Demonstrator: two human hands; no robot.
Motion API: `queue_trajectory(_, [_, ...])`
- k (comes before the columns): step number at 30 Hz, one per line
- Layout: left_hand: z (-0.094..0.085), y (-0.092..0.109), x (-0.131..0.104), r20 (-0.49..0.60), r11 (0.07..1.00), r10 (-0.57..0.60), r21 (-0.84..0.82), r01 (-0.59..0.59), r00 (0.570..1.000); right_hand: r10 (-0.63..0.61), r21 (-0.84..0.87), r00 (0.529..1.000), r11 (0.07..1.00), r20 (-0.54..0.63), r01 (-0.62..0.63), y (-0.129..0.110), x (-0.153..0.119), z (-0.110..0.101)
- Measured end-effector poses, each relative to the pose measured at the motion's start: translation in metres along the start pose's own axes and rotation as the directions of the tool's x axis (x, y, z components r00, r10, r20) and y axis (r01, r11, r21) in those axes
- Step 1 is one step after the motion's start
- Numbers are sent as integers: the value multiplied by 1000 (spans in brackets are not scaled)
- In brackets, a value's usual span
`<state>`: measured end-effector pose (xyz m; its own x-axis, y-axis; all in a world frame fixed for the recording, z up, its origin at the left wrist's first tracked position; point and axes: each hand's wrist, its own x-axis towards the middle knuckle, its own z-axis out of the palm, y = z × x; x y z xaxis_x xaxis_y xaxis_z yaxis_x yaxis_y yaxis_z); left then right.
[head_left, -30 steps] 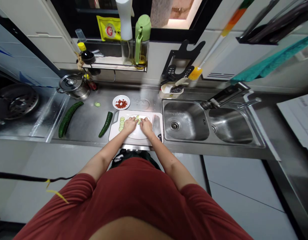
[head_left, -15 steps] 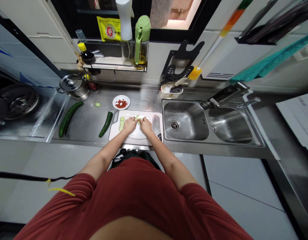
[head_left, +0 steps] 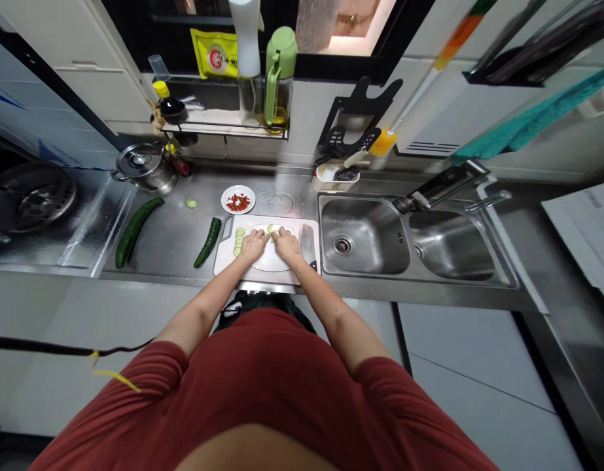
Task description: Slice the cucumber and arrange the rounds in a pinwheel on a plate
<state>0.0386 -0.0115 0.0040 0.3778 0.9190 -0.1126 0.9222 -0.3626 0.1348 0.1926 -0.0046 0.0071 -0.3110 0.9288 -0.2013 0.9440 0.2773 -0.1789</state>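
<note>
A white plate [head_left: 269, 263] lies on the light cutting board [head_left: 224, 263], with a few pale green cucumber slices [head_left: 270, 229] near its far side. My left hand [head_left: 254, 244] reaches over the plate's left part, its fingertips closed at a slice by the middle. From the right, my right hand [head_left: 286, 246] meets it, thumb and fingers pinched on the same small slice; the fingers partly hide it. A column of overlapping cucumber slices [head_left: 239, 241] rests on the board left of my left hand. A broad-bladed knife [head_left: 306, 242] lies along the board's right side.
Left of the board are a cut cucumber [head_left: 207, 243], a whole cucumber [head_left: 139, 230] and a cucumber end [head_left: 191, 203]. Behind it stands a small dish [head_left: 224, 199] of chopped red pieces. A lidded pot [head_left: 147, 171] is at back left; a double sink [head_left: 364, 267] adjoins on the right.
Both hands stay over the plate, with only slight finger movement at the slices. The view has shifted a little; the other things lie as before.
</note>
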Motion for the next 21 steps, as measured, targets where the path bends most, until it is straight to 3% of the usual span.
queue_trajectory(14, [-1, 1, 0, 9, 1000, 0, -1, 0, 1000, -120, -98, 993, 988, 7, 120, -4, 10, -1])
queue_trajectory(21, [-3, 2, -1, -3, 999, -33, -29, 33, 999, -52, -66, 999, 996, -6, 52, -8, 8, 0])
